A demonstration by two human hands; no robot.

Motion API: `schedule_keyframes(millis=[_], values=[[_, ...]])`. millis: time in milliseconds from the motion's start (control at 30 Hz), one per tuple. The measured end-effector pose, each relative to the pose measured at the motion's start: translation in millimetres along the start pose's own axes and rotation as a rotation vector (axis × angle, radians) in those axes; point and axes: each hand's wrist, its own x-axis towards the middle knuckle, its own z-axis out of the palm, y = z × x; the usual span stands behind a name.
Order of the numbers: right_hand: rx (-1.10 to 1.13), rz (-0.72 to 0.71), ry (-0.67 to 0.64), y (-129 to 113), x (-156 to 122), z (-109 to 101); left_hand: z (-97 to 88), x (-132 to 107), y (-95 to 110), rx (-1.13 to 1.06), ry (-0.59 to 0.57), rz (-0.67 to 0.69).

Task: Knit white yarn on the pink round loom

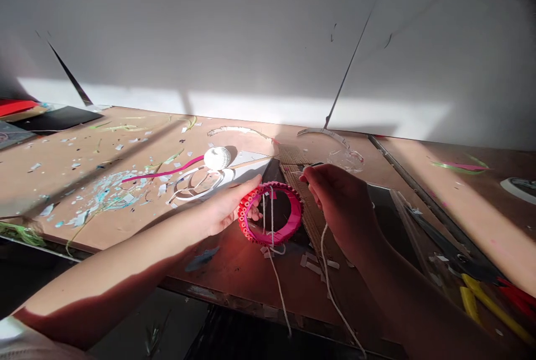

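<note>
My left hand grips the left side of a pink and red ring, its outside covered with small rolled tubes. The ring is held up above the near part of the table. White string is stretched across its opening in two strands, and a loose end hangs below. To the right, my right hand is pinched on a white string, which trails down past the table edge. The fingertips are apart from the ring. Behind the ring stands a ball of white string.
Paper scraps and green strands litter the tabletop. Brown corrugated cardboard lies under my right hand. Yellow-handled tool grips and dark scissors are at the right. A pink strip lies left of the string ball. A white wall rises behind.
</note>
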Motion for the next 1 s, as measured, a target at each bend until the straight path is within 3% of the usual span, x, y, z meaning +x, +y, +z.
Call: schedule_keyframes(millis=[100, 267, 500, 733, 833, 1000], values=[[-0.009, 0.006, -0.011, 5, 1, 0, -4.6, 5, 4, 0.031, 0.100, -0.083], [0.017, 0.067, -0.098, 11, 5, -1, -4.0, 2, 15, -0.069, 0.045, -0.070], [0.170, 0.328, -0.413, 6, 9, -2, -3.3, 1, 19, -0.213, -0.008, 0.225], [0.411, 0.571, -0.655, 5, 4, -2, -2.2, 0, 15, -0.177, 0.041, 0.363], [0.475, 0.570, -0.632, 3, 3, -1, -0.2, -2, 12, -0.144, 0.036, 0.354], [0.501, 0.467, -0.397, 6, 10, -3, 0.0, -4, 9, 0.039, -0.033, 0.307]])
